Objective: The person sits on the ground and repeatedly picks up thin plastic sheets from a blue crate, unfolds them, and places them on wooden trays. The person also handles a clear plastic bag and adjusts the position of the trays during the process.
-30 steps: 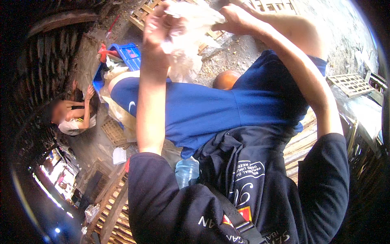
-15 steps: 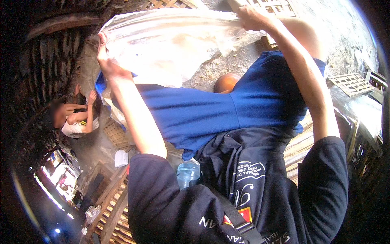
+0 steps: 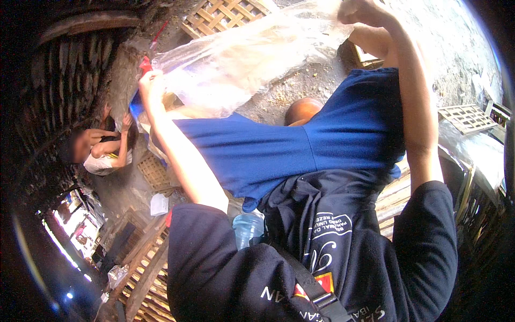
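Note:
A large clear plastic sheet stretches between my two hands, over my spread knees and the ground in front. My left hand is closed on its left end; a bit of red material shows just beyond the fingers. At the upper right my right hand is bent over and closed on the other end of the sheet, its fingertips partly hidden. The sheet hangs loosely, wrinkled and see-through, with its near edge lying by my blue shorts.
A woven bamboo tray lies beyond the sheet, and another bamboo lattice is at the right. A brown rounded object sits between my legs. At the left another person crouches. A blue-tinted clear container is near my left elbow.
My right hand has moved up and to the right, while my left hand has shifted slightly right and down. The sheet has narrowed and slants, uncovering more of the woven tray beyond.

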The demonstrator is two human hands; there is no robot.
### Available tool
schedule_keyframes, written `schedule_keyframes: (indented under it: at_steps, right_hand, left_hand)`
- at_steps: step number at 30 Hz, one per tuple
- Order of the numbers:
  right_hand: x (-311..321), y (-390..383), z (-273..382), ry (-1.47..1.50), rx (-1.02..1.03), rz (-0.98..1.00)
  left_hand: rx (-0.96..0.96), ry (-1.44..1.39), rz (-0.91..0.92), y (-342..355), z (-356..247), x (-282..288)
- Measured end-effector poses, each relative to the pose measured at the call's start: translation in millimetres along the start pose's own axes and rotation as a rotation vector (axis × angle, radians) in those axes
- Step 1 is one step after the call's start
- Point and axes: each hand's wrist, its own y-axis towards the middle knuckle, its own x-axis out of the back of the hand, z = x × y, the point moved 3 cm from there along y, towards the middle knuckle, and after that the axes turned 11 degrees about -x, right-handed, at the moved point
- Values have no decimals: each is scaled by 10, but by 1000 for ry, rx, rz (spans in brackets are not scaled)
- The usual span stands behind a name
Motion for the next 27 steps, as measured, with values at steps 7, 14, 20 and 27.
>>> schedule_keyframes:
  at_steps: [7,14,20,27]
  right_hand:
    - [-506,508,185,-572,-583,288]
    - [-702,644,257,-743,-252,284]
    - [-438,771,20,-207,-130,344]
    - [295,792,-1269,230,-390,89]
  left_hand:
    - [-798,-35,91,-447,-1083,-809]
    - [-759,140,579,-860,-1830,-1516]
    - [-711,189,606,-341,-1371,-1805]
    - [-588,6,858,-271,-1553,-1678]
